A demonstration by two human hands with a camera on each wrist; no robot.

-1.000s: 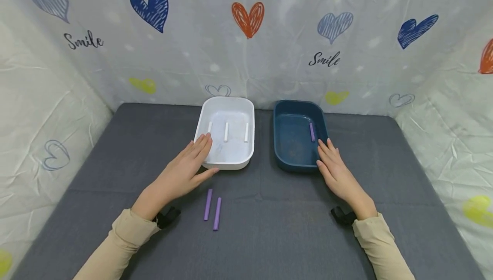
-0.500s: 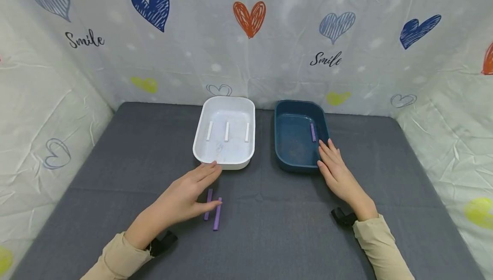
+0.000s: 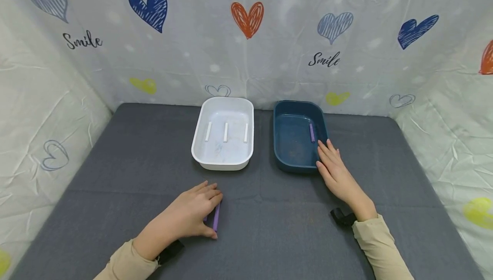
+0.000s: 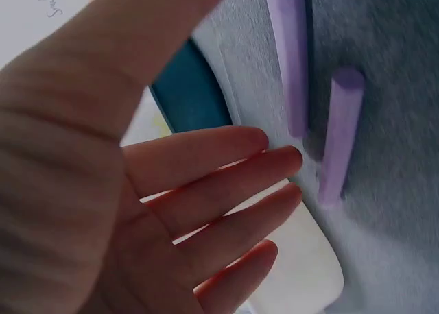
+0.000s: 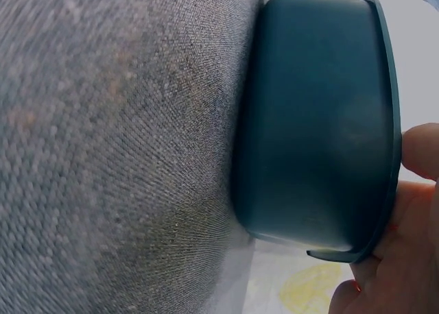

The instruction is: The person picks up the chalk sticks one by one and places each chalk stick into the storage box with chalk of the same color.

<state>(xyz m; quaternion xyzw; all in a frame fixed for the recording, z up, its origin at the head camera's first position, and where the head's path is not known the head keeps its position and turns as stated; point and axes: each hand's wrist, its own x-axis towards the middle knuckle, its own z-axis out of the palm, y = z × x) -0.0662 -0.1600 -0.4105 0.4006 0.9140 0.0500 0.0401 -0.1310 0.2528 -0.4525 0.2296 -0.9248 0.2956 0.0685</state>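
My left hand (image 3: 188, 212) is held over two purple chalk sticks (image 3: 217, 217) on the grey cloth. In the left wrist view its fingers (image 4: 226, 190) are extended and spread, apart from both sticks; the head view hides most of one stick beneath the hand. My right hand (image 3: 336, 177) rests its straight fingers on the right rim of the dark blue tray (image 3: 294, 153). Inside that tray lies one purple chalk stick (image 3: 312, 132). To its left stands a white tray (image 3: 223, 165) with three white chalk sticks (image 3: 225, 132) lying in it.
Grey cloth (image 3: 265, 237) covers the table. A pale curtain (image 3: 285, 78) printed with hearts rises right behind the trays, and similar fabric hangs at both sides. A narrow gap separates the two trays.
My left hand has come back from the white tray's left side, toward me and down over the purple chalk sticks. My right hand stays at the blue tray.
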